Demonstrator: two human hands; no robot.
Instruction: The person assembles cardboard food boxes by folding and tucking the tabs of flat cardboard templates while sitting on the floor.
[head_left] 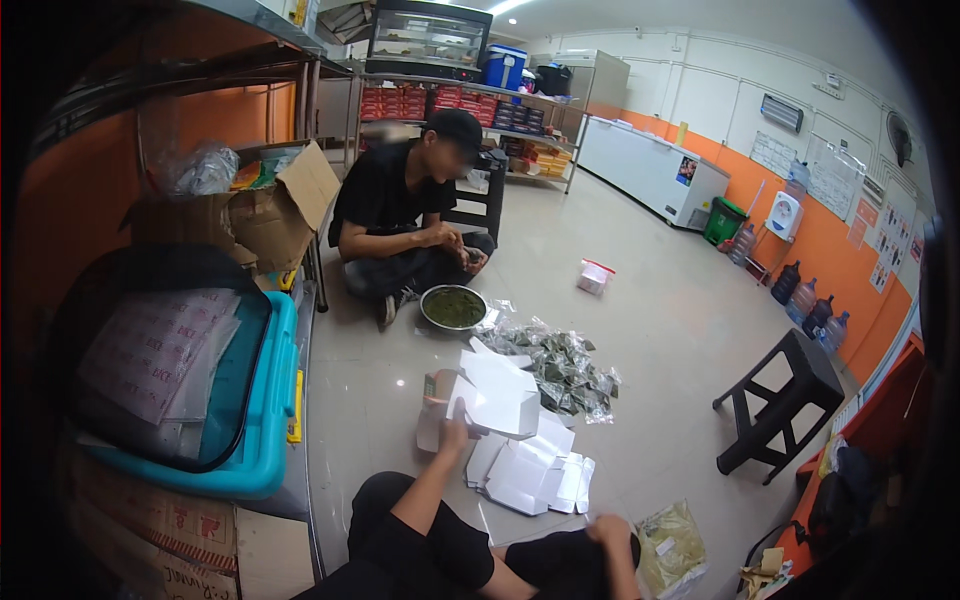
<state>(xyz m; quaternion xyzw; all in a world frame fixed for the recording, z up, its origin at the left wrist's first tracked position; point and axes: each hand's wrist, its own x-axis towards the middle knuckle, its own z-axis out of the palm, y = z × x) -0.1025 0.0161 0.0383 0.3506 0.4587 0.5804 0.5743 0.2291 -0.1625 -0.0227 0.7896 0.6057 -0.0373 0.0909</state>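
My left hand [455, 432] is closed on a partly folded white cardboard box [498, 392], holding it above the floor. A brownish printed panel [432, 410] shows on the box side beside that hand. Just below it lies a stack of flat white box blanks [528, 465]. My right hand [608, 530] is over my right knee, its fingers blurred, and I see no object in it. Beyond the box is a pile of small clear packets with dark green contents [565, 368]. A yellowish plastic bag [670, 548] lies beside my right knee.
A co-worker [405, 210] sits cross-legged behind a metal bowl of green stuff [453, 308], handling something small. A turquoise bin [255, 440] and cardboard boxes [240, 215] line the left. A black stool [785, 400] stands at right. A small pink-and-white packet [595, 277] lies farther off.
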